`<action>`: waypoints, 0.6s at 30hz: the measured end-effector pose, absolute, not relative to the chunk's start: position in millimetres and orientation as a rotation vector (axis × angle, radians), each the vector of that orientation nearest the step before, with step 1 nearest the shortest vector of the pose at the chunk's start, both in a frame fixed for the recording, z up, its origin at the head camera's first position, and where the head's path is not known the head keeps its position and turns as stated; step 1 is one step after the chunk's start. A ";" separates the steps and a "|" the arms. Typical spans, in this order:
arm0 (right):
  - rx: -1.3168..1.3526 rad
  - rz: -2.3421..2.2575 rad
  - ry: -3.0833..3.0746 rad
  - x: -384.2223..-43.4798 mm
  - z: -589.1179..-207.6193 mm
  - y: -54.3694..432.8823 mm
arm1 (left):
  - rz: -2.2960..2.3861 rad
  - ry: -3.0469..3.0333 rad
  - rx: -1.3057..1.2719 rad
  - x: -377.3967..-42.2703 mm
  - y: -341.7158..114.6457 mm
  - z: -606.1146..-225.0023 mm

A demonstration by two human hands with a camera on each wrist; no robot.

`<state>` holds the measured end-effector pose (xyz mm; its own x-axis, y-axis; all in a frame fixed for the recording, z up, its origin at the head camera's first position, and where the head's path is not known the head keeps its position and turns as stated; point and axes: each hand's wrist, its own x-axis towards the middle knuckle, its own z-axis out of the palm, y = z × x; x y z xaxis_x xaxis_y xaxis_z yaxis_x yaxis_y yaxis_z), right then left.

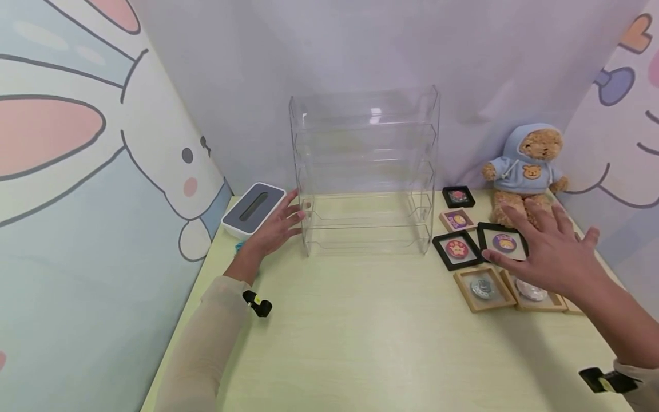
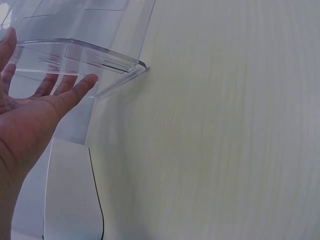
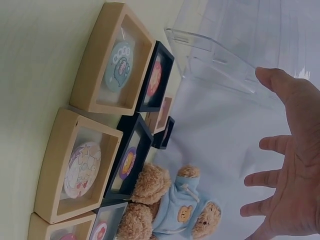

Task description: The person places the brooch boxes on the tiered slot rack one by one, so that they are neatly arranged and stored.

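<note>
A clear acrylic tiered rack (image 1: 368, 223) stands upright against the back wall. My left hand (image 1: 278, 229) is at its left side, fingers spread and nearly straight; in the left wrist view the fingertips (image 2: 90, 80) lie against or very close to the clear panel. My right hand (image 1: 556, 260) hovers with fingers spread over several small framed badges, holding nothing. Among them are a black frame with a purple badge (image 1: 503, 242), a black frame with a red badge (image 1: 457, 249) and a wooden frame with a teal badge (image 1: 484, 288). The hand partly covers another wooden frame (image 1: 532, 290).
A plush bear (image 1: 530, 166) in a light blue hoodie sits at the back right. Smaller frames, one black (image 1: 458, 197) and one pink (image 1: 457, 220), lie between rack and bear. A white tissue box (image 1: 252, 209) with a grey top stands left of the rack, by the rabbit-painted wall.
</note>
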<state>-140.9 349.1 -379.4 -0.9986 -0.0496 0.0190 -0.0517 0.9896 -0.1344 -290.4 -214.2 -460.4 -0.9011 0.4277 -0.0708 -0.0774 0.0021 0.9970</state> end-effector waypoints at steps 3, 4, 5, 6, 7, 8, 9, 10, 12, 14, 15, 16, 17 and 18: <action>0.092 0.210 -3.115 -141.6 -381.1 350.9 | 1.942 1.955 0.363 -290.1 -215.3 -460.4; 0.097 0.209 -3.115 -142.0 -381.5 351.5 | 1.931 1.967 0.369 -290.2 -215.8 -460.4; 0.101 0.208 -3.115 -142.5 -381.9 352.0 | 1.927 1.974 0.376 -290.4 -216.3 -460.5; 0.109 0.207 -3.112 -143.2 -382.4 352.6 | 1.918 1.982 0.388 -290.9 -216.7 -460.9; 0.122 0.208 -3.110 -143.9 -382.9 353.6 | 1.913 1.990 0.396 -291.6 -217.3 -461.2; 0.136 0.208 -3.110 -144.6 -383.5 355.0 | 1.908 1.995 0.403 -292.3 -217.6 -461.7; 0.152 0.204 -3.111 -145.3 -384.2 356.7 | 1.907 1.999 0.404 -292.8 -217.6 -461.7; 0.166 0.201 -3.110 -146.4 -385.7 358.9 | 1.908 2.000 0.403 -292.7 -217.2 -461.1; 0.198 0.199 -3.112 -148.7 -389.7 365.0 | 1.915 1.995 0.404 -292.9 -216.4 -461.0; 0.214 0.194 -3.121 -151.5 -395.3 372.2 | 1.914 2.001 0.400 -292.1 -215.9 -460.6; 0.228 0.196 -3.122 -153.1 -398.5 376.3 | 1.913 2.005 0.401 -291.4 -215.7 -460.5; 0.239 0.200 -3.125 -154.6 -401.8 380.7 | 1.912 2.009 0.403 -290.9 -215.9 -460.8; 0.252 0.206 -3.128 -155.6 -404.9 385.1 | 1.903 2.017 0.407 -290.9 -216.6 -462.0; 0.262 0.207 -3.128 -156.4 -408.0 389.5 | 1.894 2.028 0.407 -290.4 -217.3 -462.6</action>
